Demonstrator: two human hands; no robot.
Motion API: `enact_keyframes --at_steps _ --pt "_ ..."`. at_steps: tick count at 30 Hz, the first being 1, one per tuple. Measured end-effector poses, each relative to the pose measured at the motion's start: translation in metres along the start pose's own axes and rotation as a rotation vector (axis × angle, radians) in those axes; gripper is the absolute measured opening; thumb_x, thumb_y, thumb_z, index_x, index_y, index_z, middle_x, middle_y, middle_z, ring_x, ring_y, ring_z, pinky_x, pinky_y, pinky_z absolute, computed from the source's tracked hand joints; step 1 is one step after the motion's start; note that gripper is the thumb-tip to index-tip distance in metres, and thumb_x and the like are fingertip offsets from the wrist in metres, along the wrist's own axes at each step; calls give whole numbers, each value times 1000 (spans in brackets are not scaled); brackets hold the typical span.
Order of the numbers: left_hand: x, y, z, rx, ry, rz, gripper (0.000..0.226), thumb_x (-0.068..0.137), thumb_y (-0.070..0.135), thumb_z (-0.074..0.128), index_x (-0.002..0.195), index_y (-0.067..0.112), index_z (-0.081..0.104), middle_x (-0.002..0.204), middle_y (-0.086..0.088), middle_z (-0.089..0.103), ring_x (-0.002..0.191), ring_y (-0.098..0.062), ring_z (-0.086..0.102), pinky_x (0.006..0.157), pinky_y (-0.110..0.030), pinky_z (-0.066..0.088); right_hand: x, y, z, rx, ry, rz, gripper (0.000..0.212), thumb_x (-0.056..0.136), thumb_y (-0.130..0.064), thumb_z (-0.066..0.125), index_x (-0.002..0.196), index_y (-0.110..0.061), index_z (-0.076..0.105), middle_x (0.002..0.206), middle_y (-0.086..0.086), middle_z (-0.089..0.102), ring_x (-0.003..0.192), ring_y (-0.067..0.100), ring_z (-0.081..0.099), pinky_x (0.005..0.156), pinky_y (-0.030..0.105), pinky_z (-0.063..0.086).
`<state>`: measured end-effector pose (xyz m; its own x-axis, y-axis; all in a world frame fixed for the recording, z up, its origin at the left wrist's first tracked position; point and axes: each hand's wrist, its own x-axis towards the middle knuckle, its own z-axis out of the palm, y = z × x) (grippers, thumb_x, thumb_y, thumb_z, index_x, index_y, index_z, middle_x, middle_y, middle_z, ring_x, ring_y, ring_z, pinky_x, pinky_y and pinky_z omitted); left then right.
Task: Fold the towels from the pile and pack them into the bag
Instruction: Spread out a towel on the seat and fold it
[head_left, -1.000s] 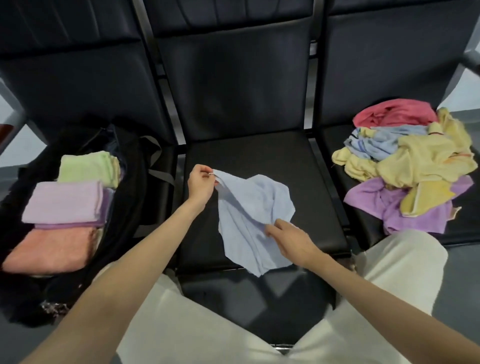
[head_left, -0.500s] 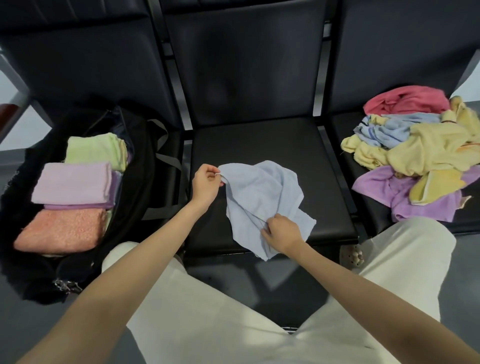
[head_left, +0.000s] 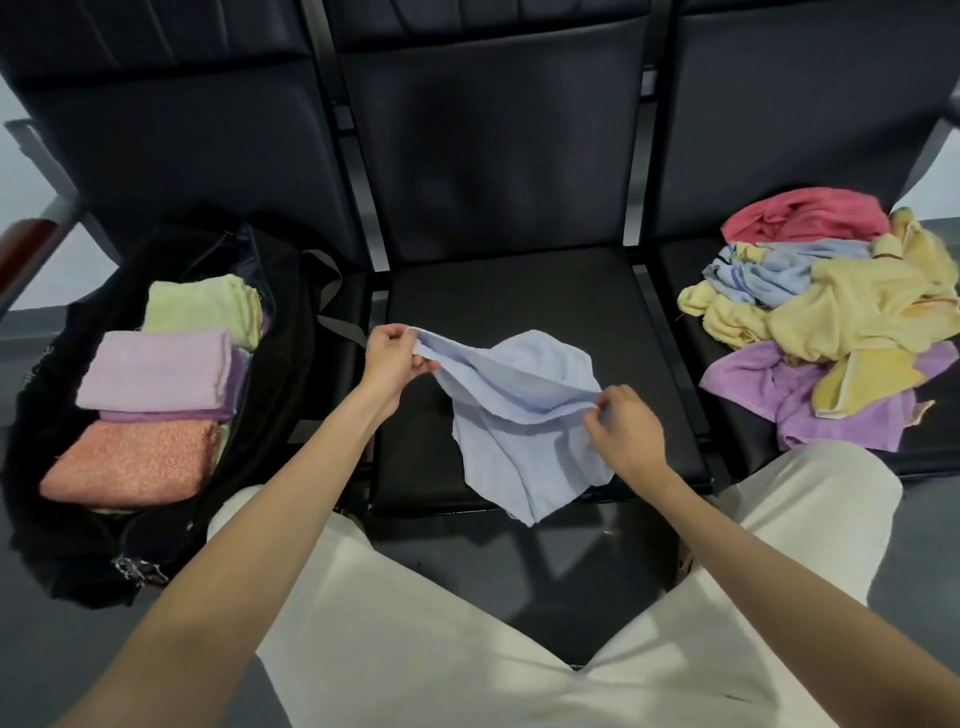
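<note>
A crumpled light blue towel (head_left: 524, 415) hangs over the front of the middle black seat (head_left: 519, 291). My left hand (head_left: 392, 358) pinches one corner of it at the upper left. My right hand (head_left: 626, 428) pinches its edge on the right side, and the cloth sags between the two hands. An open black bag (head_left: 291, 322) sits on the left seat with folded green (head_left: 202, 306), lilac (head_left: 161, 371) and orange (head_left: 135, 460) towels inside. The loose pile of towels (head_left: 841, 322), red, blue, yellow and purple, lies on the right seat.
The three black seats have tall backrests (head_left: 493, 150) behind them. My knees in pale trousers (head_left: 415, 649) are in front of the middle seat, over a dark floor. A bag strap (head_left: 340, 325) lies toward the gap between the left and middle seats.
My right hand has moved up and to the right along the towel's edge, lifting it. The towel is now stretched wider between both hands. My left hand keeps its corner.
</note>
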<state>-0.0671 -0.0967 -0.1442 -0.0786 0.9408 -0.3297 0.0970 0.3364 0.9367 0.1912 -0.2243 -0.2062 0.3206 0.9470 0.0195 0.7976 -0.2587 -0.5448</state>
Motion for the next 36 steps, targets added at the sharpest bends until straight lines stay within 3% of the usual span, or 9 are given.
enact_keyframes --at_steps 5,7,9,13,17,20,26,32,36 --pt "-18 -6 -14 572 -183 254 13 83 -3 61 86 9 58 69 -3 53 60 -15 57 66 -33 57 18 3 -21 148 177 125 16 92 -19 51 90 -4 57 94 10 57 75 20 51 65 28 35" --pt "-19 -8 -25 849 -107 470 15 77 -4 58 79 11 56 66 2 50 63 -14 51 60 -31 44 24 6 -30 106 200 104 16 90 -19 52 89 -5 57 92 8 56 75 23 54 64 30 36" --pt "-20 -3 -34 911 40 627 13 77 -2 58 80 10 54 70 2 48 66 -12 46 61 -26 35 31 10 -38 -27 218 20 16 87 -20 54 86 -5 61 89 7 58 71 26 55 62 32 39" --pt "-23 16 -32 698 291 585 7 86 5 57 90 9 53 79 -6 56 69 -14 54 63 -25 43 44 6 -50 -224 304 -98 17 81 -17 57 78 -2 66 79 12 61 62 30 56 62 36 40" --pt "-30 37 -9 -157 260 -25 12 94 -8 44 97 0 53 100 -21 59 76 -26 66 70 -34 59 52 -1 -57 -219 330 -64 18 80 -16 56 77 -1 66 80 13 62 64 31 56 65 36 37" --pt "-38 59 -1 -467 131 -188 20 92 -16 39 106 -6 50 101 -24 57 94 -35 62 85 -42 53 55 0 -60 -187 319 -36 18 80 -16 55 79 -1 66 84 13 63 68 31 57 69 37 39" --pt "-65 105 7 -363 -81 -128 18 88 -13 43 90 -3 59 87 -13 55 78 -19 59 71 -32 57 57 9 -70 -202 292 -20 17 79 -15 56 79 0 65 82 14 62 66 31 57 68 38 41" --pt "-83 144 8 -489 -279 -73 22 89 -9 43 108 -6 55 95 -14 56 84 -23 63 72 -33 58 53 15 -67 -132 195 -19 16 81 -16 58 79 -1 62 86 12 58 65 31 57 63 38 47" --pt "-84 156 4 -563 -274 -4 22 89 -8 44 109 -7 54 96 -16 56 82 -24 62 73 -31 57 49 14 -70 55 178 -53 12 83 -14 59 80 -3 61 87 7 56 68 23 54 58 31 41"
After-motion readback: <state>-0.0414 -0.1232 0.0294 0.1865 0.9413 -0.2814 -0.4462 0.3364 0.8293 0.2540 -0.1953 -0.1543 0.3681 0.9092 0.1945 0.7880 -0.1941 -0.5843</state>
